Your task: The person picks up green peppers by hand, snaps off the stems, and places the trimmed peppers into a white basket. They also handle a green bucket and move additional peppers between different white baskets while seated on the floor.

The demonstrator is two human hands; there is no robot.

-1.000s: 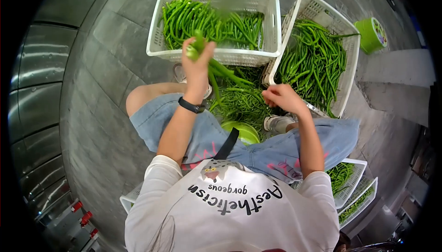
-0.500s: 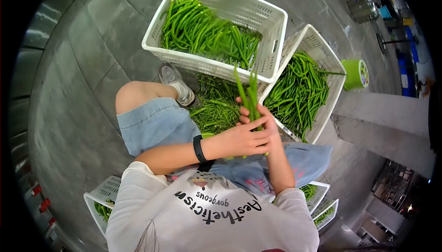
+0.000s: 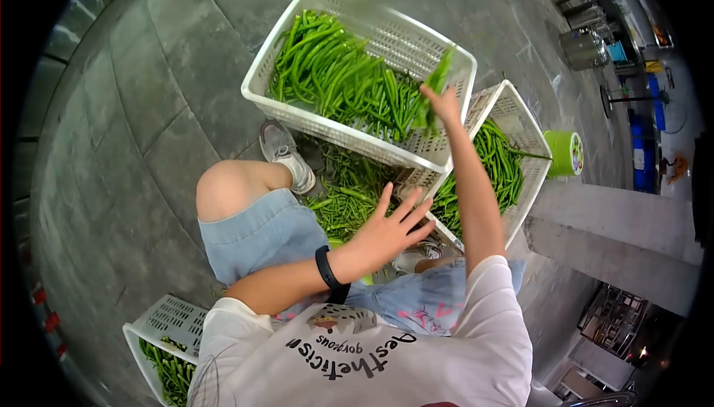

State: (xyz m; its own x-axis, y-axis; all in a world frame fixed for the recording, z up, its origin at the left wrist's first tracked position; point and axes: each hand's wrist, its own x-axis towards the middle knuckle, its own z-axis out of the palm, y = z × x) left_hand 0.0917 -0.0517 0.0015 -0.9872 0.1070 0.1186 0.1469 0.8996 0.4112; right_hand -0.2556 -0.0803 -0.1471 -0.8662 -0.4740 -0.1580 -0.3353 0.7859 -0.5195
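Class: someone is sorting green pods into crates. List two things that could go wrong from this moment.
1. The right hand grips the bunch of pods near a corner of the front crate; some could drop outside, onto the loose pods on the floor.
2. Those loose pods lie beside the shoe and might get trodden on.

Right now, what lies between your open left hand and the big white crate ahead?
In the head view, a loose pile of green pods on the floor fills the gap between the left hand and the crate.
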